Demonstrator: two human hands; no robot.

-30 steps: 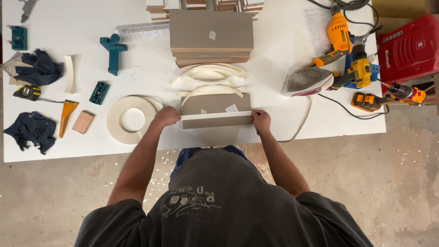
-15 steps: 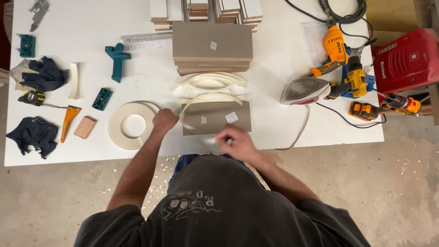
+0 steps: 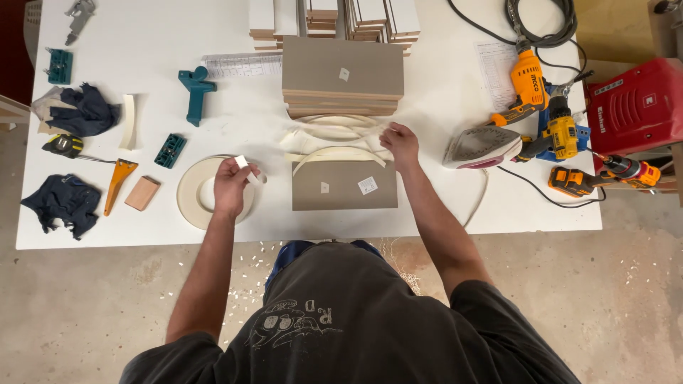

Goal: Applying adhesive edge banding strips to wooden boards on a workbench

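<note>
Hands work white edge tape (image 3: pixel 334 153) arching over a grey panel (image 3: pixel 344 185) on the white tabletop (image 3: pixel 441 199), left hand (image 3: pixel 229 186) pinching its end above the tape roll (image 3: pixel 191 193), right hand (image 3: pixel 400 144) pinching the far loops, which look likely to tangle or kink if tugged.

Bright, even overhead light; your white worktable (image 3: pixel 441 206) runs near blown-out, shadows soft and short. Focus is sharp throughout, no motion blur. Slight wide-angle bending at the edges.

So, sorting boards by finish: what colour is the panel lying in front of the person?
Grey-brown panel, seen from the head view.
</note>
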